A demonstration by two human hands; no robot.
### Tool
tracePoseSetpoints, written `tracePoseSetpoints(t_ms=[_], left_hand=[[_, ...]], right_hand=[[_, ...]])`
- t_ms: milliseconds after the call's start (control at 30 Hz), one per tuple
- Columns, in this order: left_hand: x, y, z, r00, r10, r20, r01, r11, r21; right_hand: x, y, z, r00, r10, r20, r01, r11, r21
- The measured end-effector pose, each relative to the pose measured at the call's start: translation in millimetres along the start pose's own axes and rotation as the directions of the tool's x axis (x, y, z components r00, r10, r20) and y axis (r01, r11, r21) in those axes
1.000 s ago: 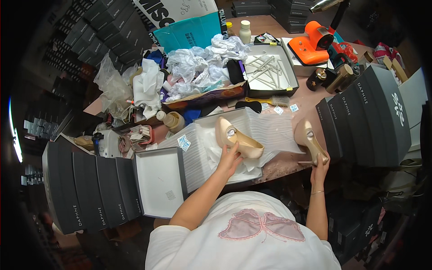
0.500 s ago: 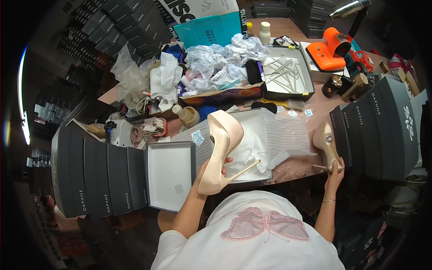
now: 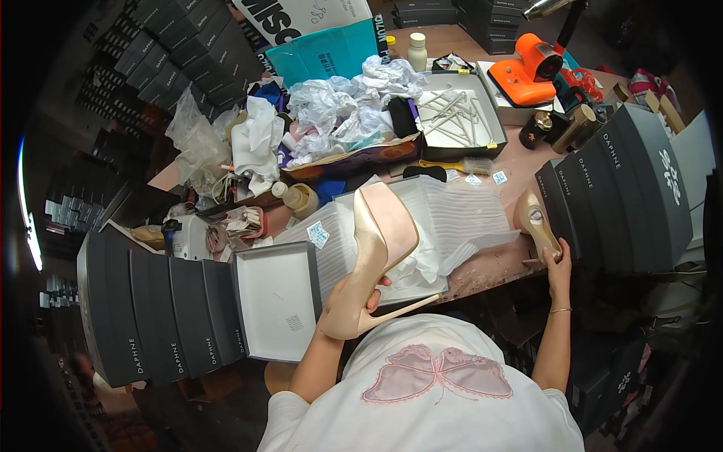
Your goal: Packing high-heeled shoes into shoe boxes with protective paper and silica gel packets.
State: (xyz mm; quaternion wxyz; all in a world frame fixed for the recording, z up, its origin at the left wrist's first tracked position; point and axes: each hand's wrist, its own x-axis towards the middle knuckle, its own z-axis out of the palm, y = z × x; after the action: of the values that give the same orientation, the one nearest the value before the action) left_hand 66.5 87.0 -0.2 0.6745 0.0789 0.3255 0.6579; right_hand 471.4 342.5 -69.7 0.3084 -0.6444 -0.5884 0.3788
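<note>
Clamped in the left hand (image 3: 336, 292), around the middle, a beige shoe (image 3: 369, 260): on its side, toe far, pink sole to the right, thin heel pointing right over the near edge of the table (image 3: 520, 162). Fingertips showing just past the sole side, rest of the grip hidden behind the shoe. Closed in the right hand (image 3: 558, 264), by the heel end, a second beige shoe (image 3: 533, 218), opening upward, toe far and slightly left, just beside the right boxes (image 3: 614, 188). Around the right wrist, a thin bracelet (image 3: 559, 310).

Beyond the left shoe, an open box (image 3: 345, 198) with white tissue (image 3: 418, 271); spread to the right of it, a foam sheet (image 3: 474, 218). To the left, a lid (image 3: 275, 301), white inside facing up, against the left boxes (image 3: 154, 309). Farther off, a beige bottle (image 3: 300, 200), a yellow-handled brush (image 3: 444, 164) and a tray (image 3: 440, 143) of white sticks. Far left of the tray, crumpled paper (image 3: 331, 105) in front of a teal bag (image 3: 324, 56). Far right, an orange device (image 3: 520, 79) and a dark jar (image 3: 535, 128). Nearest of all, a white shirt (image 3: 320, 422) with a pink butterfly (image 3: 437, 377).
</note>
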Motion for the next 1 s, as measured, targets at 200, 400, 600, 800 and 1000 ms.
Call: tracePoseSetpoints(t_ms=[200,400,600,800,1000], left_hand=[[6,2,7,1.0,-0.026,0.005,0.025,0.998,0.061],[20,6,30,0.999,-0.001,-0.051,0.018,0.941,0.338],[18,1,22,0.979,0.101,0.177,-0.2,0.641,0.741],[27,-9,-5,0.999,0.038,-0.02,-0.042,0.929,-0.368],[35,-16,-9,0.943,0.297,-0.148,-0.329,0.89,-0.314]], right_hand=[[-56,-107,14,0.948,-0.306,0.086,0.273,0.922,0.273],[-128,-198,74,0.349,-0.828,0.438,0.88,0.45,0.15],[-152,-204,130,0.114,-0.605,0.788,0.958,0.277,0.074],[-137,-215,120,0.213,-0.8,0.56,0.662,0.54,0.519],[-135,-151,118,0.453,-0.536,0.713,-0.139,0.747,0.65]])
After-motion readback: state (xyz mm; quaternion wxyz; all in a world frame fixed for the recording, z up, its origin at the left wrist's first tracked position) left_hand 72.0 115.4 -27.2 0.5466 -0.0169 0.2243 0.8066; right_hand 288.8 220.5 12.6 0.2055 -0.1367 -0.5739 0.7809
